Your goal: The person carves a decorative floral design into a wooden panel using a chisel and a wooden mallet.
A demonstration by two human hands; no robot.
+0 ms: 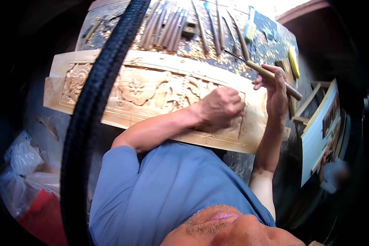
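Observation:
A carved pale wooden board [143,92] with floral relief and framed panels lies across the bench. My left hand [225,104] is closed over the board's right-hand panel; whether anything is inside its curled fingers is hidden. My right hand [274,84] is raised at the board's right end, gripping a carving chisel [291,89] by its wooden handle, with the thin metal shank pointing up and left toward the tools. A row of carving tools [168,30] lies on the bench beyond the board.
Wood shavings and a yellow-handled object [293,61] are on the bench [98,41]. A thick black cord [86,106] crosses the left of the view. Plastic bags [26,160] sit at lower left. At right are wooden panels [315,143] and another person [334,176].

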